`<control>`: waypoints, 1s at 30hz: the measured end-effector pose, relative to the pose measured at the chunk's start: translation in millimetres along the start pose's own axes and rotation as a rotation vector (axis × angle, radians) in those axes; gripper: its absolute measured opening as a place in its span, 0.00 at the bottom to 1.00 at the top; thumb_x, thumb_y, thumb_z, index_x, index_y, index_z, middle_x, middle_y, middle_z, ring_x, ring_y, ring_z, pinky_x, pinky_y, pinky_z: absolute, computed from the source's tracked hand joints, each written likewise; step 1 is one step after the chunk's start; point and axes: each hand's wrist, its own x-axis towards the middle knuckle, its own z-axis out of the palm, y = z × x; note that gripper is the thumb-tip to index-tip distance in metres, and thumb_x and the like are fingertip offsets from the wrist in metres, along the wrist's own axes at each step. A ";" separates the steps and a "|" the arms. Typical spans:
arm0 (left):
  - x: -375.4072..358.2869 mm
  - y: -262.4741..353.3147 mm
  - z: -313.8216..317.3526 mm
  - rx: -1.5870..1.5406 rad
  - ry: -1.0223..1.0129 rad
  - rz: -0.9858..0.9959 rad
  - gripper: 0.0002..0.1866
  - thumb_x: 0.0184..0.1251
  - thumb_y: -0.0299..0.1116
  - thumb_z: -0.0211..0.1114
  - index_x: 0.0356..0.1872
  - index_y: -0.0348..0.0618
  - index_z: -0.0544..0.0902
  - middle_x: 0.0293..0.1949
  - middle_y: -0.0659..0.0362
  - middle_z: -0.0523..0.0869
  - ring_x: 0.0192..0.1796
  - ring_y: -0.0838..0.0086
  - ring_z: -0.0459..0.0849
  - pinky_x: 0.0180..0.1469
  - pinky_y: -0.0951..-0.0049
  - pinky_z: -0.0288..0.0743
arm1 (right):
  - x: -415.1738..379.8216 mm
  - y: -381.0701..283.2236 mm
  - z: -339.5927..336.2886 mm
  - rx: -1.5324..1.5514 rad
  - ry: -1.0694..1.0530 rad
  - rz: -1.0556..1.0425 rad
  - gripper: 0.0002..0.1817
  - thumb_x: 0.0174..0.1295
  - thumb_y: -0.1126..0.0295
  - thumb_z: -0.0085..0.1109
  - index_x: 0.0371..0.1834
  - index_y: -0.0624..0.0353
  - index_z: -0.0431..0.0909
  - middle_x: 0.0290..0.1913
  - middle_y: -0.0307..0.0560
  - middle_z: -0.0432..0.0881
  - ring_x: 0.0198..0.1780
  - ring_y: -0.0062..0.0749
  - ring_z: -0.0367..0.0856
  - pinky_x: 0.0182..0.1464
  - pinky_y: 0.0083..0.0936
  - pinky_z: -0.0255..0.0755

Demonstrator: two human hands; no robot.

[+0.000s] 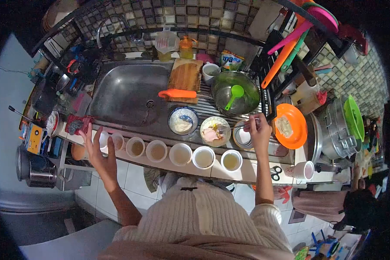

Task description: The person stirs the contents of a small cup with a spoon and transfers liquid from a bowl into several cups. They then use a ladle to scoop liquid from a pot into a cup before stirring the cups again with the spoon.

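Note:
My left hand (103, 162) is open, its fingers spread beside the left end of a row of small cups. Each cup nearer the middle, such as this cup (180, 154), contains cloudy yellowish liquid. A white cup (103, 139) lies close to the left fingertips. My right hand (260, 136) has its fingers pinched together at the edge of a round container (242, 135) with white contents; I cannot tell what is in the pinch. Left of that container are a bowl (215, 131) with pink and brownish contents and a blue-patterned bowl (183, 120) with something white and a spoon.
Behind is a large bowl (251, 104) with a green measuring spoon (235, 95). An orange-handled tool (177, 93) lies by the cutting board (185, 73), next to the sink (125, 91). To the right are an orange plate (297, 136), scissors (276, 173) and stacked cups (301, 170).

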 end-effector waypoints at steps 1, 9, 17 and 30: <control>0.1 0.2 -0.1 -0.001 0.000 0.001 0.16 0.61 0.28 0.60 0.51 0.44 0.77 0.65 0.56 0.65 0.71 0.49 0.50 0.68 0.49 0.47 | -0.9 -1.9 -1.8 0.041 0.004 0.015 0.06 0.65 0.72 0.49 0.35 0.65 0.70 0.22 0.47 0.81 0.22 0.24 0.82 0.24 0.18 0.75; 1.0 4.2 -0.9 -0.029 0.004 0.021 0.14 0.61 0.29 0.59 0.48 0.41 0.79 0.65 0.56 0.65 0.71 0.50 0.50 0.67 0.51 0.49 | -7.2 6.0 -10.9 0.140 0.084 0.014 0.05 0.64 0.73 0.50 0.34 0.65 0.70 0.20 0.46 0.80 0.21 0.24 0.81 0.23 0.18 0.73; -6.4 -7.6 5.4 -0.021 -0.038 -0.009 0.15 0.61 0.28 0.59 0.49 0.39 0.78 0.66 0.56 0.64 0.71 0.49 0.47 0.68 0.48 0.46 | -18.6 -4.2 -27.7 0.475 0.188 0.106 0.05 0.66 0.73 0.48 0.38 0.63 0.68 0.24 0.49 0.79 0.24 0.27 0.79 0.26 0.20 0.76; -8.1 -7.5 22.3 -0.054 -0.063 0.001 0.18 0.62 0.38 0.60 0.51 0.42 0.77 0.64 0.54 0.66 0.70 0.53 0.55 0.66 0.50 0.51 | -36.2 -4.7 -51.0 0.588 0.356 0.226 0.07 0.65 0.67 0.50 0.37 0.59 0.70 0.24 0.47 0.79 0.20 0.25 0.76 0.22 0.17 0.71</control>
